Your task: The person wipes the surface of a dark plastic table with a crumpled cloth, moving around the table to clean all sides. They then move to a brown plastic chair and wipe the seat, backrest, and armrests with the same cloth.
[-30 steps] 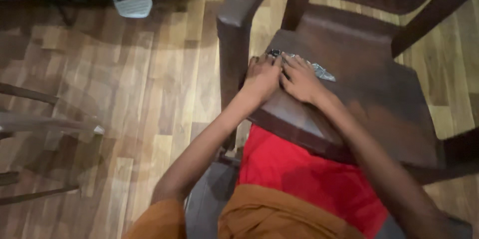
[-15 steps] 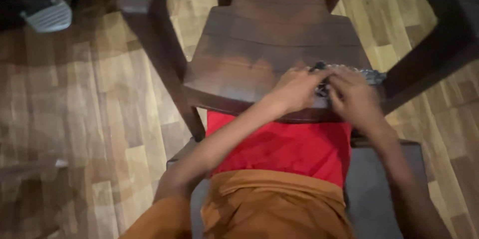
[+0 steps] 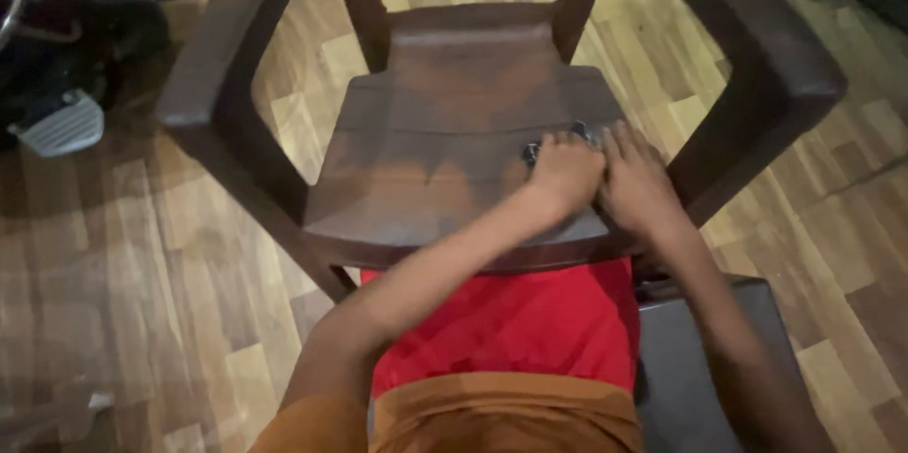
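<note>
Left hand (image 3: 566, 172) and right hand (image 3: 636, 181) lie side by side, palms down, on the seat of a dark brown plastic chair (image 3: 426, 146); both sets of fingers press flat on a small dark and silvery object (image 3: 532, 150), mostly hidden; whether the fingers grip it or merely cover it cannot be told; its kind cannot be told either; only its edges show just beyond the fingertips; a red cloth (image 3: 515, 321) lies behind the wrists, below the seat edge; wooden floor (image 3: 142, 254) surrounds the chair.
</note>
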